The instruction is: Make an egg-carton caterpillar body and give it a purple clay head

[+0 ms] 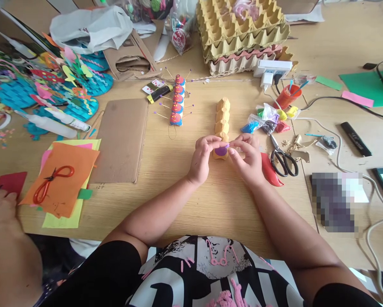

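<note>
A yellow strip of egg-carton cups (222, 117) lies lengthwise in front of me. Over its nearest cup is a patch of purple modelling clay (221, 151). My left hand (203, 155) reaches it from the left, fingers bent and tips pressed at the clay's upper edge. From the other side my right hand (247, 157) pinches at the clay with thumb and index finger. Farther back to the left stands a painted egg-carton caterpillar (178, 100) in red, blue and white, with thin pin-like legs and feelers.
Black-handled scissors (282, 160) and a red piece (271, 170) lie by my right hand. Bagged coloured clay (265, 119), a power strip (274, 67) and stacked egg trays (239, 38) are behind. Leftward are cardboard (121, 140), orange-handled snips (52, 181) on paper, and another person's hand (1, 209).
</note>
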The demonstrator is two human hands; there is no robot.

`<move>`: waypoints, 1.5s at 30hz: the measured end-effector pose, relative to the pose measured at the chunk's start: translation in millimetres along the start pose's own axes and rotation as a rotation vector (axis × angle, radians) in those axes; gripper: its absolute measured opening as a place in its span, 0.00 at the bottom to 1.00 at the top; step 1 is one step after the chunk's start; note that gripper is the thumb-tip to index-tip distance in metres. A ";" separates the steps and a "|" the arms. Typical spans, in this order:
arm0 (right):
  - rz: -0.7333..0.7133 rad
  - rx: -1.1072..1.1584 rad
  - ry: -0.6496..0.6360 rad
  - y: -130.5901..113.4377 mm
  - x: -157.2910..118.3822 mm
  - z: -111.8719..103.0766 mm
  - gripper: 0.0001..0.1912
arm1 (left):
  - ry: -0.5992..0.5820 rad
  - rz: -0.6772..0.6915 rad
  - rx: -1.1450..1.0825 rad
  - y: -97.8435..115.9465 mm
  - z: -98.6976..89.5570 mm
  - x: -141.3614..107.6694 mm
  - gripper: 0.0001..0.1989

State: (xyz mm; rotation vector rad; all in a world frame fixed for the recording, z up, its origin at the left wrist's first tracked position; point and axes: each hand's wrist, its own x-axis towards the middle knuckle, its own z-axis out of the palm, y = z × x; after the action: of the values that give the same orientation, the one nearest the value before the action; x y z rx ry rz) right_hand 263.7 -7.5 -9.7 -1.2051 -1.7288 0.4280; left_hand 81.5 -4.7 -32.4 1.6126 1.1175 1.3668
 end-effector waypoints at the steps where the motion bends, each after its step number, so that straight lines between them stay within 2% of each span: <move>1: 0.009 0.040 0.005 0.4 -0.5 1.5 0.13 | -0.016 0.023 0.048 2.2 -0.9 -0.6 0.41; 4: 0.049 0.136 0.014 4.6 -1.3 5.6 0.13 | -0.035 0.113 0.162 9.4 -4.2 -0.7 0.39; 8: 0.075 0.161 0.017 8.2 0.4 5.4 0.12 | -0.004 0.258 0.319 11.8 -5.7 3.4 0.31; 12: 0.032 0.040 0.015 7.0 2.8 1.8 0.09 | 0.064 0.234 0.494 6.2 -2.2 6.3 0.18; 14: 0.057 0.034 -0.015 6.6 2.9 2.2 0.09 | 0.046 0.195 0.542 4.0 0.1 5.2 0.20; 19: 0.135 0.088 -0.055 9.2 2.3 6.3 0.10 | -0.097 0.102 0.592 2.7 3.2 -0.1 0.32; 21: 0.150 0.112 -0.063 10.6 2.9 6.6 0.12 | -0.119 0.071 0.618 2.9 3.3 -0.8 0.31; 26: 0.229 0.227 -0.096 12.8 4.9 6.1 0.18 | -0.156 0.034 0.660 5.6 1.3 3.0 0.20; 31: 0.386 0.512 -0.102 16.4 6.2 6.6 0.26 | -0.105 0.063 0.579 6.7 -0.6 7.4 0.22; 36: 0.314 0.483 -0.120 19.7 5.8 5.1 0.25 | -0.065 0.134 0.495 2.2 0.7 6.7 0.24; 40: 0.212 0.350 -0.121 20.5 5.1 4.2 0.22 | -0.071 0.128 0.495 1.7 1.7 5.2 0.24; 45: 0.192 0.286 -0.108 22.1 5.0 4.2 0.21 | -0.066 0.121 0.496 4.1 2.4 5.0 0.24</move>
State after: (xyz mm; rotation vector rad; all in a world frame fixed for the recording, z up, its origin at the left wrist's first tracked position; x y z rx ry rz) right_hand 271.6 7.8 -25.1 -1.1582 -1.5821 0.8403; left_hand 84.8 -1.5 -27.2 2.0881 1.4145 1.1548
